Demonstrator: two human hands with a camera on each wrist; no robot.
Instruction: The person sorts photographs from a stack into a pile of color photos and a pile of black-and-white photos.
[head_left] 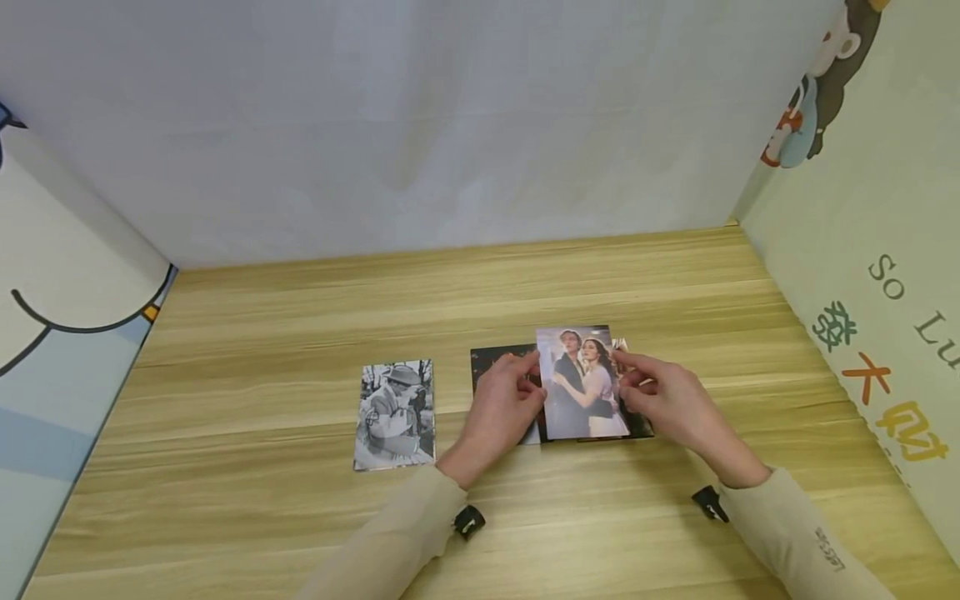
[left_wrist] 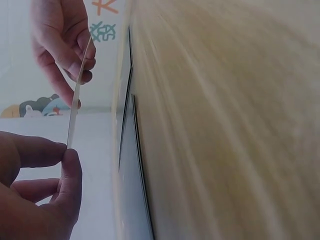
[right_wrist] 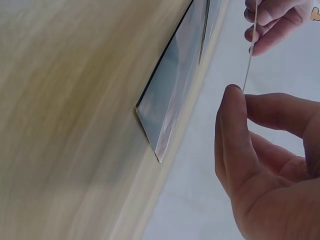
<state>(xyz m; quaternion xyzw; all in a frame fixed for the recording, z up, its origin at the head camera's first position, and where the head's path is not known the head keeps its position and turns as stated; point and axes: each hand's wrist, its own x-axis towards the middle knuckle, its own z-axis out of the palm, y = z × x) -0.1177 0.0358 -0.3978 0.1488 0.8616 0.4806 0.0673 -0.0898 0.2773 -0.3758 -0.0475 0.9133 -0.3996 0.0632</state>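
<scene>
Couple photo card point(head_left: 581, 392) pinched by both side edges above the bench point(head_left: 285, 317)

The left hand point(head_left: 498, 408) has its grip closed narrow on the card's left edge, thumb against fingers; the grip of the right hand point(head_left: 671, 404) pinches the right edge the same way. The card lies squarely between the two, spanning from one set of fingertips to the other, its picture of an embracing couple facing up. Both grips sit along the upper to middle part of the sides, so the card's lower portion reaches past them toward the person. Both wrist views show it nearly edge-on, raised clear of what lies beneath.

Below it on the bench, partly covered, are a dark left card point(head_left: 482, 357) and a dark right card point(head_left: 641, 427). A black-and-white card point(head_left: 395, 417) lies apart, to the left of the left hand.
</scene>
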